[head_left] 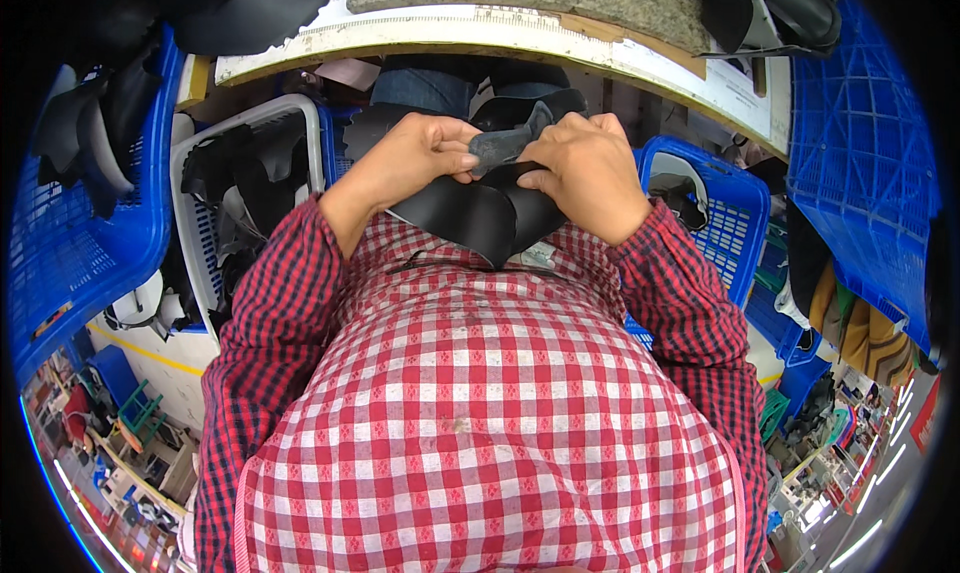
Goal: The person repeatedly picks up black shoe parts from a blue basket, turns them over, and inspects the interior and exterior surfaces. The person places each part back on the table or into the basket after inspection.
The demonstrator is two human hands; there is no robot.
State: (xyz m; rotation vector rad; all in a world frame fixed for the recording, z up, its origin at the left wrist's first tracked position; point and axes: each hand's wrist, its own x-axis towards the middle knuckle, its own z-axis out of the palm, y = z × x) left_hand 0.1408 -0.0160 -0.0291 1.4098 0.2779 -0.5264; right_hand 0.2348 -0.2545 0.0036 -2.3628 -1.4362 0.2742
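Between my two hands is a black leather piece, shaped like part of a shoe upper, hanging in front of my checked apron. Along its top edge a dull grey lining strip is turned up. My left hand pinches this edge between thumb and fingers. On the other side, my right hand is closed on the same piece, its thumb pressed against the folded edge. The fingertips partly cover where lining and leather meet.
A worktable with a ruler strip and a grey stone slab stands ahead. To the left are a grey basket of black leather pieces and a blue crate. More blue crates stand at the right.
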